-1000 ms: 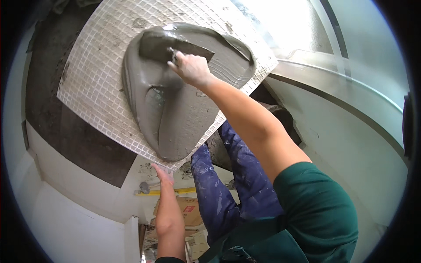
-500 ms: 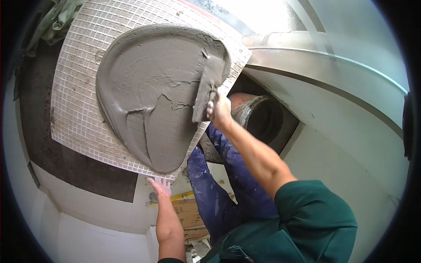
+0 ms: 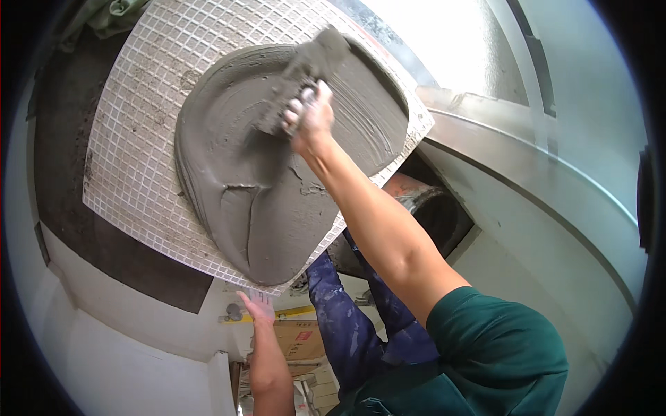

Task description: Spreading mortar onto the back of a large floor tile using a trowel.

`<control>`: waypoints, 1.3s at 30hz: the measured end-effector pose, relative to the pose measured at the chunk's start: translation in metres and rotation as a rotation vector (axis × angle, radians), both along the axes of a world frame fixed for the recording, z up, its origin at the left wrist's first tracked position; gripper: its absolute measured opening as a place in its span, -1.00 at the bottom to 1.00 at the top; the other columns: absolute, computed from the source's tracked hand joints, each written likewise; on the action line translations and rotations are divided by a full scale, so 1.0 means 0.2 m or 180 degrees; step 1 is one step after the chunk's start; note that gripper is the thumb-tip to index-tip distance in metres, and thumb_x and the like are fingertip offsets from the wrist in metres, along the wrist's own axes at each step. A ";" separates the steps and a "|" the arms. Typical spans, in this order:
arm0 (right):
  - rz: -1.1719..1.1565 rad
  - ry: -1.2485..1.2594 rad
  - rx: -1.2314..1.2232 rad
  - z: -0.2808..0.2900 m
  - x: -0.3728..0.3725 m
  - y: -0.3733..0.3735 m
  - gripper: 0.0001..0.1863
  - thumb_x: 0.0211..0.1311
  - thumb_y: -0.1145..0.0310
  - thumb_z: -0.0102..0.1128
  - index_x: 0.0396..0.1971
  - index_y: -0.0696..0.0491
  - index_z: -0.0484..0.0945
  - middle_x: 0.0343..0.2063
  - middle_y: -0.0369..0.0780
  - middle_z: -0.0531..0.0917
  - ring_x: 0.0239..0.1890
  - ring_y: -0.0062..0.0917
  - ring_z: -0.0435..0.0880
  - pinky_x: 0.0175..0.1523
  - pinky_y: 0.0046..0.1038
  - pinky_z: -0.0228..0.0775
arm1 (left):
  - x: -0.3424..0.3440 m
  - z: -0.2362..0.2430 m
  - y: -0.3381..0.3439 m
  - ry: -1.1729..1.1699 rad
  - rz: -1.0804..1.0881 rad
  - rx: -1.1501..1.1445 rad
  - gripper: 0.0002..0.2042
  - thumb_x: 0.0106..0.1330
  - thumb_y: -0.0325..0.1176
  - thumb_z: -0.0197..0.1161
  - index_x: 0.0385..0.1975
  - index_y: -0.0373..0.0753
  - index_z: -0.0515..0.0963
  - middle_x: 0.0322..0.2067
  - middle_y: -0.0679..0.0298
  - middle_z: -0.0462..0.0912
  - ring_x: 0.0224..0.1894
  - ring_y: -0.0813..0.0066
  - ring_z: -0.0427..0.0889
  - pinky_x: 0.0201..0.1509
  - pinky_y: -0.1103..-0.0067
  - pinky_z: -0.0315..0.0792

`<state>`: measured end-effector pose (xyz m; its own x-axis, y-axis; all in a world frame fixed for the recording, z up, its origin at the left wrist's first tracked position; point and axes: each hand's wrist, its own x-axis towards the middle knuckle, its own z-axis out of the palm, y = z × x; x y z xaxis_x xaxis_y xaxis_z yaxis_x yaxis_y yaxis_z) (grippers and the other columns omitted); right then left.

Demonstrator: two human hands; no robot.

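Observation:
A large tile [image 3: 132,149] lies with its white gridded back up. Grey mortar [image 3: 208,139] covers much of it in a thick, smeared layer. My right hand [image 3: 310,119] is closed round the handle of a mortar-coated trowel [image 3: 326,55], blurred by motion. The trowel's blade slants across the upper part of the mortar, with combed lines to its right. At the tile's near corner, my left hand [image 3: 259,305] is palm up, thumb apart and fingers stretched out toward the edge. Its fingertips meet or pass under the tile; I cannot tell which.
An orange bucket [image 3: 433,211] stands beyond the tile's right edge, partly behind my right forearm. A yellow level [image 3: 291,312] and a cardboard box [image 3: 302,340] lie below by my legs. A glass panel [image 3: 590,90] and pale walls rise at the right.
My right hand has swept the trowel up and left from the tile's right edge onto the mortar, leaving combed lines. My left hand stays by the corner; the whole view has shifted slightly.

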<state>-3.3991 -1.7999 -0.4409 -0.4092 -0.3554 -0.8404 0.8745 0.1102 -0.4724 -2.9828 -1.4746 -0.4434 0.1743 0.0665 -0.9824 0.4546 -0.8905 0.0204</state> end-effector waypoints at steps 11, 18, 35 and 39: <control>0.4114 0.0792 0.0159 0.05 0.18 -0.30 -0.50 0.38 -0.15 -0.05 -0.42 0.03 0.45 -0.60 -0.31 0.47 -0.69 -0.59 0.39 -0.64 -0.52 0.23 | 0.09 -0.02 0.09 -0.0161 -0.0034 -0.0342 -0.09 0.35 0.40 -0.22 0.49 -0.19 -0.15 0.51 0.18 -0.17 0.53 0.17 -0.17 0.54 0.29 -0.28; 0.6437 0.1846 -0.0834 -0.03 0.50 0.23 -0.57 0.37 -0.09 0.03 -0.26 0.02 0.55 -0.67 -0.23 0.56 -0.64 -0.41 0.57 -0.57 -0.32 0.36 | 0.13 0.02 0.10 -0.0051 -0.0414 -0.0528 -0.05 0.35 0.41 -0.26 0.47 -0.31 -0.15 0.49 0.08 -0.10 0.52 0.17 -0.11 0.53 0.25 -0.20; 0.4857 0.5220 0.1127 0.05 0.49 -0.67 -0.44 0.32 -0.17 -0.05 -0.26 0.08 0.61 -0.33 0.08 0.69 -0.20 -0.03 0.69 -0.09 -0.08 0.52 | 0.14 0.02 0.15 0.0016 -0.0458 -0.0590 -0.05 0.33 0.43 -0.23 0.48 -0.26 -0.11 0.50 0.12 -0.10 0.53 0.21 -0.12 0.53 0.25 -0.22; 0.4173 0.4982 0.1546 -0.05 0.09 -0.62 -0.44 0.34 -0.14 -0.07 -0.19 0.12 0.58 -0.25 0.13 0.67 -0.13 0.01 0.66 -0.04 -0.06 0.49 | 0.05 0.03 0.10 0.0042 -0.0438 -0.0576 -0.05 0.33 0.43 -0.22 0.49 -0.21 -0.20 0.51 0.14 -0.17 0.54 0.20 -0.17 0.53 0.22 -0.25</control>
<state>-3.3801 -1.9245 -0.4518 -0.4513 -0.8660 -0.2152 -0.8080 0.4989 -0.3133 -2.9724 -1.4545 -0.4375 0.1567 -0.1344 -0.9785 0.3303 -0.9265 0.1802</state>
